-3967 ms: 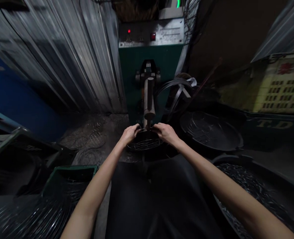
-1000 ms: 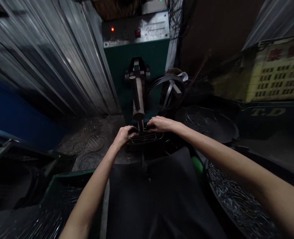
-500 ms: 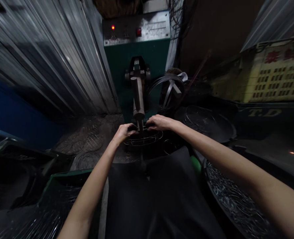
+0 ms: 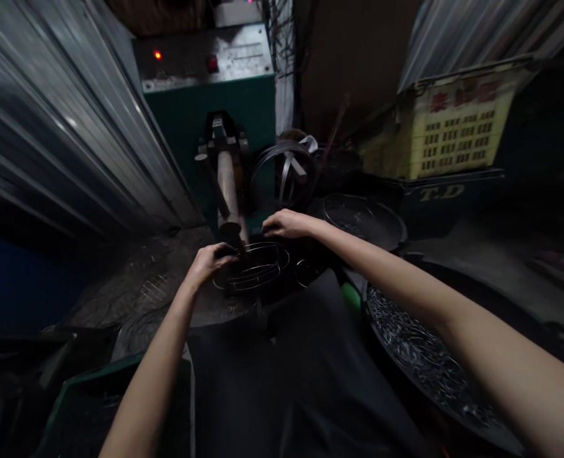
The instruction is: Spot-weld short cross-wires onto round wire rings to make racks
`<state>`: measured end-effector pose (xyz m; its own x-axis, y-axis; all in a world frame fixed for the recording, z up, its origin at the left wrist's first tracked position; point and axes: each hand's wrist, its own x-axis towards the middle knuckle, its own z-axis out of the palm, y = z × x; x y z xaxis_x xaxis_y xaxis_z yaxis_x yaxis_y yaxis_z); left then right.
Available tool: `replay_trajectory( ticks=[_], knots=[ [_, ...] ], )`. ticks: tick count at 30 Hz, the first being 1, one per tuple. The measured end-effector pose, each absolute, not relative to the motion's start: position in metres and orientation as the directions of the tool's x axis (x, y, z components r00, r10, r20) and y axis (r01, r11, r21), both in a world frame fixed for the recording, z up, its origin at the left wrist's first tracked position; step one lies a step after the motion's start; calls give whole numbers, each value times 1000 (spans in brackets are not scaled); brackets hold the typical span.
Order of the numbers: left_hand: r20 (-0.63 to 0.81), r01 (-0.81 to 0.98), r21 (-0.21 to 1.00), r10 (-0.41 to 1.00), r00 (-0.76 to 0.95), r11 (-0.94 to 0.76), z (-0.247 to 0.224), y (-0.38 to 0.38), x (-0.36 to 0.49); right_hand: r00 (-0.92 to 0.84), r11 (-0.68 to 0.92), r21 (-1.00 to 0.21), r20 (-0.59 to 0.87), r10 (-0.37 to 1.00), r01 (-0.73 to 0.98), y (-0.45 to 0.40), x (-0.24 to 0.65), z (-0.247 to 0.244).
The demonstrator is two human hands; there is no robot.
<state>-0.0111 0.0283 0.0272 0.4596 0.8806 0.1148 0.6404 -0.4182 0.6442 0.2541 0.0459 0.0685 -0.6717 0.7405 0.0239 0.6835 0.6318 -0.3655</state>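
Observation:
An oval wire rack with cross wires hangs level in front of the green machine. My left hand pinches its left end between thumb and fingers. My right hand is held just beyond the rack's far right edge, apart from it, with the fingers curled together; whether anything small is in them is hidden. Between the hands, the machine's thick metal arm comes down to the rack's far side, where the contact is too dark to make out.
At right stands a black tub of small bent metal pieces. Behind it are a round dark pan and a yellow crate. A wire coil hangs by the machine. A green bin sits at lower left, below loose wire grids.
My right hand has come away from the rack, up and to the right of it. My left hand stays on the rack. The view has turned to the right.

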Motion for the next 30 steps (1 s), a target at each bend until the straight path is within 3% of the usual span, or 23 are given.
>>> replay_trajectory(
  ticks=[7,12,17,24,30],
  knots=[
    [99,641,660,891,443,-392,26,29,-8,-686,621,-349,-95,721,702,40,239,65],
    [66,649,669,898,435,-363,25,31,-7,-695,637,-337,-76,715,693,40,241,65],
    [77,634,662,877,474,-400,25,32,-9,-634,583,-407,11,773,704,47,260,60],
    [172,600,628,840,515,-496,23,26,-12,-618,466,-427,-360,699,775,63,274,46],
    [252,598,619,850,462,-509,2,20,-33,-615,466,-411,-408,675,784,64,267,57]
  ],
)
